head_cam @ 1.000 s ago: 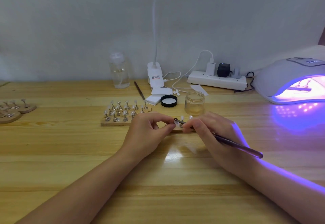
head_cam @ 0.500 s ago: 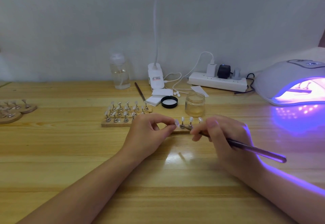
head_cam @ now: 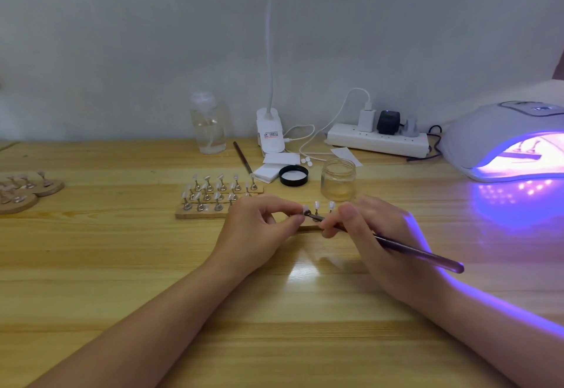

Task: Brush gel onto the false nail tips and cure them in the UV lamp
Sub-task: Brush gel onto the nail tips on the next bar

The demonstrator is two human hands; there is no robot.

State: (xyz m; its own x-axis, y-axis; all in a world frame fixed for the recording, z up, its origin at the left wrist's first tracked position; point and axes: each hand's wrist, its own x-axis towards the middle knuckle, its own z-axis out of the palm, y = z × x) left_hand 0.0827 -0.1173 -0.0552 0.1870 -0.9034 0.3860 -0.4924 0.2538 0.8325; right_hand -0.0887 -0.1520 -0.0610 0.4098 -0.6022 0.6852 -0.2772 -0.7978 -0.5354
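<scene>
My left hand (head_cam: 259, 229) pinches a small metal stand with a white nail tip (head_cam: 305, 210) at the left end of a low wooden strip (head_cam: 308, 228). Two more tips (head_cam: 324, 206) stand on that strip behind my fingers. My right hand (head_cam: 375, 229) grips a purple-handled brush (head_cam: 418, 255), its head lying against the pinched tip. An open glass jar of gel (head_cam: 338, 179) stands just behind, its black lid (head_cam: 293, 175) beside it. The UV lamp (head_cam: 506, 140) glows violet at the right, with stands visible inside.
A wooden rack with several tips (head_cam: 218, 195) sits left of my hands. Round wooden holders (head_cam: 24, 189) lie at the far left. At the back stand a clear bottle (head_cam: 208, 124), a spare brush (head_cam: 242, 157), white pads (head_cam: 276, 165), a lamp base (head_cam: 270, 131) and a power strip (head_cam: 377, 140).
My right hand swung the brush head back to the pinched tip after drawing away to the right half a second ago. My left hand stayed put.
</scene>
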